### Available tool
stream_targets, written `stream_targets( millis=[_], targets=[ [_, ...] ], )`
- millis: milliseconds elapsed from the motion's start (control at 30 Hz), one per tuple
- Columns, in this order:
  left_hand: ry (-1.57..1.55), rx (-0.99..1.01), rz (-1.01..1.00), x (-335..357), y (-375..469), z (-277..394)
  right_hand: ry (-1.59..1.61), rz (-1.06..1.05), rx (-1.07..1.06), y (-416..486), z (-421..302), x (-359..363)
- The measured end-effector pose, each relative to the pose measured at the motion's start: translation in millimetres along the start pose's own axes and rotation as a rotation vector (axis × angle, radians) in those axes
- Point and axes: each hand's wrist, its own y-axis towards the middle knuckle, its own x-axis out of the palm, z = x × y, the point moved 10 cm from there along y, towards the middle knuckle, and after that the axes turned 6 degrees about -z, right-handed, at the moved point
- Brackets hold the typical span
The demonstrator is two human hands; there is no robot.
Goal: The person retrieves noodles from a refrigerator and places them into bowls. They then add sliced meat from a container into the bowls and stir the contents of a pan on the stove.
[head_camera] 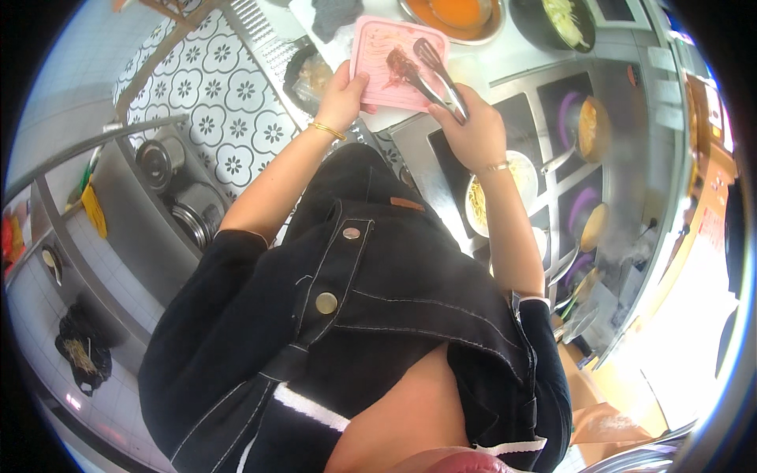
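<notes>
My left hand grips the left side of a pink plastic tray, with the thumb over its rim. Metal tongs are held in my right hand. Their two arms stand apart above the tray. Beside one tip lies a small clump of reddish food, perhaps meat; whether the tongs touch it I cannot tell. Smeared residue coats the tray's floor. Below my right wrist sits a white bowl with noodles, partly hidden by my forearm.
A steel basin of orange liquid and a dark pot with pale shredded food stand at the back. Several pans, one a frying pan, sit on the stove at right, with steam rising. Steel pots fill a shelf at left.
</notes>
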Motion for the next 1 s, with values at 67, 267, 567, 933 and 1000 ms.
stream_targets(
  millis=[67, 267, 567, 933, 1000],
  targets=[
    [-0.002, 0.026, -0.045, 16.2, 3.7, 3.1, 0.121, 0.101, 0.003, -16.9, 6.1, -21.3],
    [0.049, 0.024, -0.206, 75.1, 7.6, 4.0, 0.132, 0.117, 0.209, -51.2, 51.9, -52.0],
    [0.121, -0.027, -0.437, 161.1, -10.6, -9.3, -0.079, 0.396, 0.082, -113.7, 94.2, -72.9],
    [0.114, 0.064, -0.438, 259.0, -45.7, -25.9, 0.049, 0.612, 0.142, -211.4, 154.8, -127.3],
    [0.070, 0.073, -0.425, 273.8, -54.6, -33.3, -0.030, 0.491, 0.111, -223.7, 155.3, -123.3]
  ],
)
